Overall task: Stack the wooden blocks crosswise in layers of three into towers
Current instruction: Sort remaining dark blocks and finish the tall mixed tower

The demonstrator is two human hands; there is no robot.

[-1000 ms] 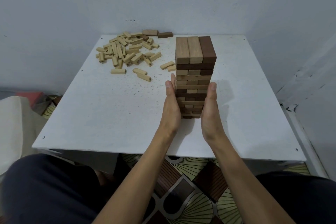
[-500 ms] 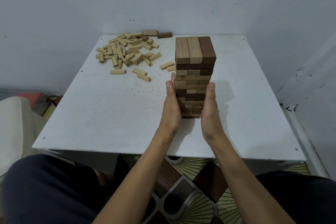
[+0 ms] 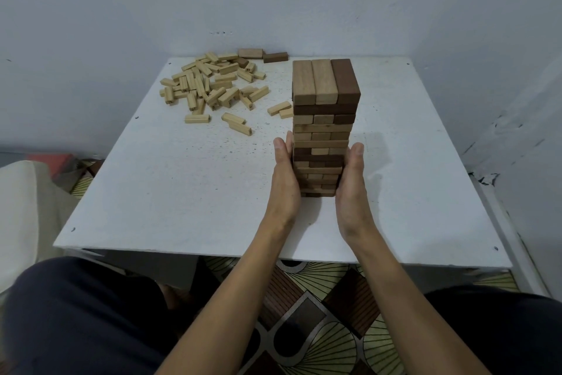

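- Plainly, the white table (image 3: 182, 192) carried everything: the tower right of centre, the loose stock at the far left.
- The tower of wooden blocks (image 3: 324, 131) stood upright, long axis vertical, directly between the two hands and rising well above their fingertips. Its top three blocks, two pale and one dark, pointed away from the person, and the layer beneath ran crosswise.
- The pile of small pale blocks (image 3: 213, 85) lay jumbled ahead and to the left, well apart from the tower, so the left hand looked nearer for fetching.
- The left hand (image 3: 284, 183) lay flat against the tower's left face, fingers straight, gripping nothing.
- The right hand (image 3: 351, 192) mirrored it on the right face, fingers extended, clasping nothing. Squaring the lower layers seemed the step in hand.
- A larger tan block (image 3: 250, 53) and a dark block (image 3: 275, 57) lay at the far edge, lengthwise left to right.
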